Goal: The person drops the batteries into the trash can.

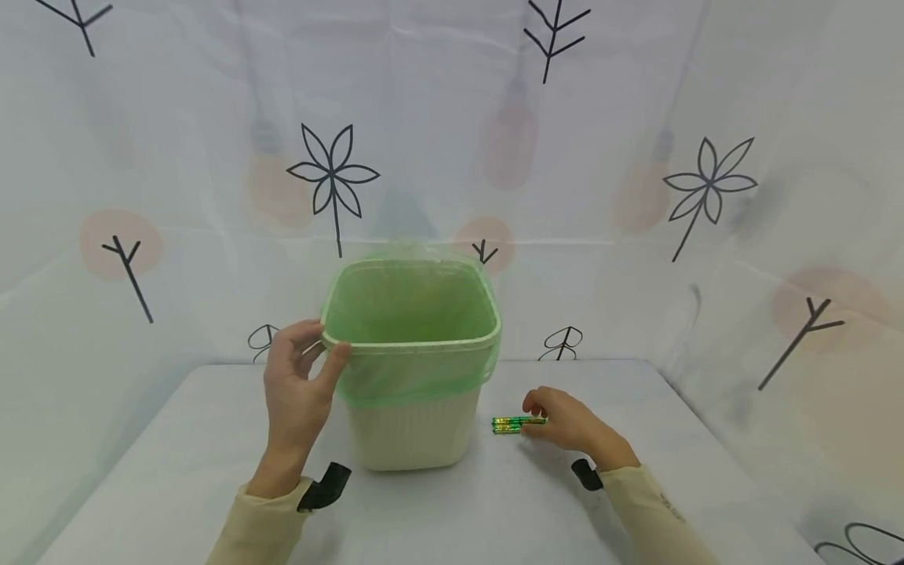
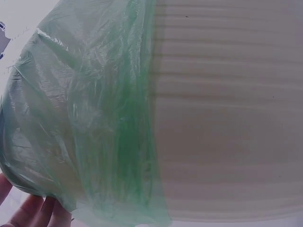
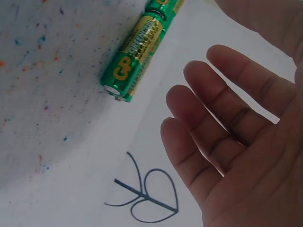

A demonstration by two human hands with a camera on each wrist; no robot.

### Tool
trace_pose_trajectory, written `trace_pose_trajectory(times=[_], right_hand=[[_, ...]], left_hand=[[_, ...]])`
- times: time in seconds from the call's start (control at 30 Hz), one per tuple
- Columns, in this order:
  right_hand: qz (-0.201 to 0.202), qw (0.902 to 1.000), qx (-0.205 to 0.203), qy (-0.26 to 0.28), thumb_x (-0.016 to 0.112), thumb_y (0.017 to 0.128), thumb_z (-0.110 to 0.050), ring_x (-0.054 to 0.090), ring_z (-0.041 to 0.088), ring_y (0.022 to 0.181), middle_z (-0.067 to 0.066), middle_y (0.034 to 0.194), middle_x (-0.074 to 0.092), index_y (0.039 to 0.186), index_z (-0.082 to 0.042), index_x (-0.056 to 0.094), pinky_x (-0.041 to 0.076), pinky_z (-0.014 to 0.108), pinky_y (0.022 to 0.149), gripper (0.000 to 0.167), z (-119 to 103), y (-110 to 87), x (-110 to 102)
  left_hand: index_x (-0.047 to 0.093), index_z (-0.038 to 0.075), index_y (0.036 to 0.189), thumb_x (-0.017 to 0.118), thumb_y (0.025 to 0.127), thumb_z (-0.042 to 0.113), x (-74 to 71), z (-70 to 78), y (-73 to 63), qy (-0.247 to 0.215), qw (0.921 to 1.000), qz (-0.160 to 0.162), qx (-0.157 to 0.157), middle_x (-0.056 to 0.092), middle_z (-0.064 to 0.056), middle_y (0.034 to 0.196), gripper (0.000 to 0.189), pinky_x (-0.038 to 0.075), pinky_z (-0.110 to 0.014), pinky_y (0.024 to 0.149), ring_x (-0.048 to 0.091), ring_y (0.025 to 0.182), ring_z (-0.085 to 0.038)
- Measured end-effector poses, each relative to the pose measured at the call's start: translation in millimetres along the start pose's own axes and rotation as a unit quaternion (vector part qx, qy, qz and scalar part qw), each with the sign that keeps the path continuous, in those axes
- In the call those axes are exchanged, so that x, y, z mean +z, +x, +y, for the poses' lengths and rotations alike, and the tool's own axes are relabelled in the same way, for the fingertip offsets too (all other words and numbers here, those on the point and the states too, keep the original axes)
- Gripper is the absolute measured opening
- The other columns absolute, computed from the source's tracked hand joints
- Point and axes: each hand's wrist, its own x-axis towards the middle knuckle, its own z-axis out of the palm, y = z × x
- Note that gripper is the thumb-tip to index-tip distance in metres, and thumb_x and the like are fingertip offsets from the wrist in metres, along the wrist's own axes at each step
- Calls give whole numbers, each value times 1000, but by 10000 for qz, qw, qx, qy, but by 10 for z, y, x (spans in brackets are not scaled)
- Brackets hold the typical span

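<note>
A cream trash bin (image 1: 417,439) stands on the table, lined with a thin green plastic bag (image 1: 424,377) folded over its rim. At the bin's near left corner, my left hand (image 1: 300,384) holds the rim between thumb and fingers. Its fingertips (image 2: 31,213) show against the bag in the left wrist view. Right of the bin lie several green and gold batteries (image 1: 507,424), lined up together. My right hand (image 1: 568,424) hovers beside them with its fingers loosely bent. In the right wrist view, a gap separates these fingers (image 3: 189,113) from the GP batteries (image 3: 130,61).
The white table (image 1: 212,447) reaches back to a hanging cloth (image 1: 438,118) printed with plants and pale circles. That cloth also encloses both sides. Each wrist wears a black strap, the left one (image 1: 325,486) below the bin's corner.
</note>
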Motion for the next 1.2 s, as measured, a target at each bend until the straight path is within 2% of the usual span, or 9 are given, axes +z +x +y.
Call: trace_pose_trajectory(times=[0.23,0.43,0.67,0.83,1.0,1.2], right_hand=[[-157,9991,325,-225,80,76,-25,50,13,78,-6,85,55,95,-16,64,49,33,72,26,32,5,63],[-240,9981,467,-311,80,75,-22,50,13,80,-8,84,54,91,-18,63,50,34,76,24,59,13,103],[-344,9978,481,-287,81,75,-22,47,12,76,-7,81,53,89,-18,63,47,32,69,23,68,12,121],[-537,9970,557,-58,80,76,-18,48,14,76,-6,80,55,87,-17,62,47,31,67,21,56,2,132],[-798,9945,571,378,78,78,-9,50,14,72,-3,78,55,87,-14,61,47,28,59,19,47,-15,151],[-866,9926,627,578,78,78,-8,50,15,70,-1,77,54,88,-12,61,46,27,54,21,21,-31,151]], left_hand=[[50,-13,116,69,80,-12,-30,-168,-10,74,10000,0,-66,51,-23,118,40,51,-22,98,56,110,-29],[51,-12,116,70,80,-11,-33,-181,-11,49,10000,-14,-69,52,-21,118,41,51,-24,98,56,110,-29],[51,-10,117,71,80,-10,-38,-186,-10,79,9999,-28,-105,53,-18,118,42,51,-24,98,56,111,-28],[51,-9,117,71,80,-9,-37,-188,-10,37,9999,-35,-139,53,-18,119,42,51,-24,98,56,111,-29],[51,-9,117,71,81,-8,-37,-188,-11,52,9999,-43,-127,53,-18,119,41,51,-25,98,56,111,-29],[51,-8,117,71,81,-7,-37,-179,-11,25,9999,-46,-119,53,-17,119,41,51,-25,98,56,111,-29]])
